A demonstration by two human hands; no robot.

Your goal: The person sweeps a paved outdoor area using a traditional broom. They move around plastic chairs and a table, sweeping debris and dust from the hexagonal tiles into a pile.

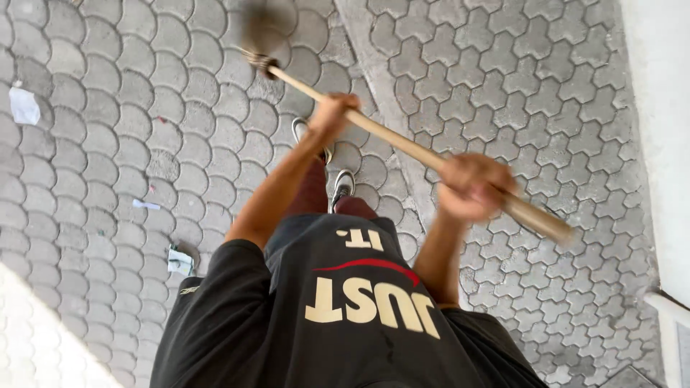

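My left hand (332,113) wrapped around long pale wooden broom handle (402,144) midway; my right hand (471,185) fisted near its top end. Blurred bristle head (264,32) over grey interlocking paving stones (108,144). White paper scraps (25,106) lie scattered left.

Open paved ground (108,144) of interlocking grey blocks spreads to the left and ahead, broken only by small flat scraps of litter (24,106) lying well apart. A long wooden broom handle (402,140) slants across the middle, barring the space in front of the body. Below it stand the person's two shoes (343,183). A pale wall (661,129) closes the right side; its base looks like a raised ledge, though blur makes this uncertain.
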